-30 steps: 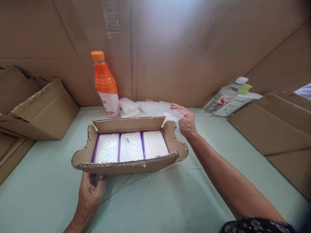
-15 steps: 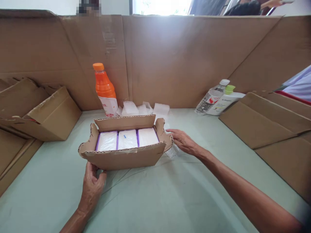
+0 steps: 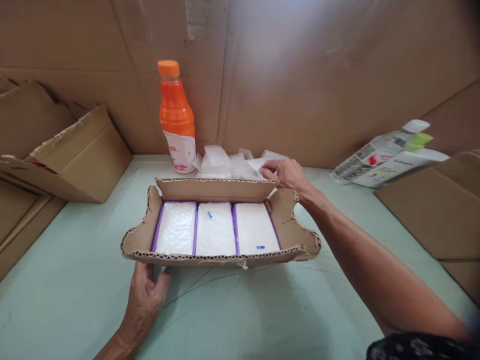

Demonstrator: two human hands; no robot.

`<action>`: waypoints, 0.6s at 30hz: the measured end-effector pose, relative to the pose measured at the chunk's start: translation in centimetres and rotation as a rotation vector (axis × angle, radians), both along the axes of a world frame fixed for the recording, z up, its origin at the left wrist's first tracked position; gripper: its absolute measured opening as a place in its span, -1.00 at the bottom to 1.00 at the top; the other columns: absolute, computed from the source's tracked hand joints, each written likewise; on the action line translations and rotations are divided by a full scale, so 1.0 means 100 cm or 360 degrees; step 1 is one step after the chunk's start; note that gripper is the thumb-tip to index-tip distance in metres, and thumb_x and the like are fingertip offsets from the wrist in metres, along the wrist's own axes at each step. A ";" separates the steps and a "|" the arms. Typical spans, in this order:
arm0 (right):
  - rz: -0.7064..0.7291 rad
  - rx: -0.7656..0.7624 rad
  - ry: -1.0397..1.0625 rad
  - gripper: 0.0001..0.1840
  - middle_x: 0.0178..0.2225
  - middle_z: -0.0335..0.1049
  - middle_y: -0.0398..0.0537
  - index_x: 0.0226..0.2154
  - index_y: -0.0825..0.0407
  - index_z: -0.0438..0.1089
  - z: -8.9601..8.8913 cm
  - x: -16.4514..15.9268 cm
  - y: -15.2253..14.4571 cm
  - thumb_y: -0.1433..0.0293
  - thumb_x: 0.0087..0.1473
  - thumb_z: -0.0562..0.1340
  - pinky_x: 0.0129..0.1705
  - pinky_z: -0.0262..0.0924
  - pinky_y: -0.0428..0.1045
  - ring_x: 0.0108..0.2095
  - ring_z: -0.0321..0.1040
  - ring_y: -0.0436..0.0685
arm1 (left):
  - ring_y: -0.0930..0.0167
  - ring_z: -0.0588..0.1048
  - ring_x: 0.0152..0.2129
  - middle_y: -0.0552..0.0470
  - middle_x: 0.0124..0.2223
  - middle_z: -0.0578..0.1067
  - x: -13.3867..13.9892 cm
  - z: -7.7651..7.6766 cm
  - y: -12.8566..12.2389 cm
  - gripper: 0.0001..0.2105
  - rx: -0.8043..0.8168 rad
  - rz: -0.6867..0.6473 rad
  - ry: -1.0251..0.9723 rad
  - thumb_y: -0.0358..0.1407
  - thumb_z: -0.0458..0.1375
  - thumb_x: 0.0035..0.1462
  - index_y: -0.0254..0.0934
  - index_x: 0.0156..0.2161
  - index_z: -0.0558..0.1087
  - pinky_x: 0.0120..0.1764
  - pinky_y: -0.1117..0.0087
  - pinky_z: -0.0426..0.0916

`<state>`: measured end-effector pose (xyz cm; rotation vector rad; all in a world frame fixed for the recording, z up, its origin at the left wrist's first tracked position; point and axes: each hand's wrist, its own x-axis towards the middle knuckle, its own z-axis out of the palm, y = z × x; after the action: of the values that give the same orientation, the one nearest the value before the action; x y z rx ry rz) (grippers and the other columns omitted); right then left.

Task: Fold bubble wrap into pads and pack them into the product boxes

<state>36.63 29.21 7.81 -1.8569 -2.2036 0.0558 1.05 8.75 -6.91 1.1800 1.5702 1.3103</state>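
Observation:
An open cardboard box with ragged, cut rims is in front of me in the head view. Inside, three white packs with purple edges lie in a row. My left hand is at the near left corner, gripping the box from below the rim, its fingertips partly hidden. Past the far right corner, my right hand pinches translucent bubble wrap, thumb and forefinger together. More crumpled pieces of this wrap lie behind the box.
An orange-capped bottle stands behind the box on the left. A clear plastic bottle and a white bottle with a green cap lean at the right. Cardboard boxes flank the pale green table, with a cardboard wall behind.
My right hand has gone from the box's right side to the bubble wrap behind it. The view has tipped down, and the box looks larger. My left hand stays at the near left corner.

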 end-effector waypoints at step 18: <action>-0.0350 0.0887 0.1020 -0.59 0.01 0.53 0.05 -0.01 0.00 0.47 0.040 0.005 -0.036 0.13 0.33 0.07 0.16 0.36 0.21 0.11 0.46 0.32 | 0.30 0.52 -0.22 -0.06 -0.15 0.51 0.002 0.018 0.012 -0.48 0.0078 -0.0063 0.0118 -0.32 0.19 0.03 -0.29 0.14 0.31 -0.22 0.36 0.46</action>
<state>37.10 25.62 11.85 -1.4780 -1.3948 -0.0068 1.22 9.93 -5.15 1.2972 1.5668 1.2989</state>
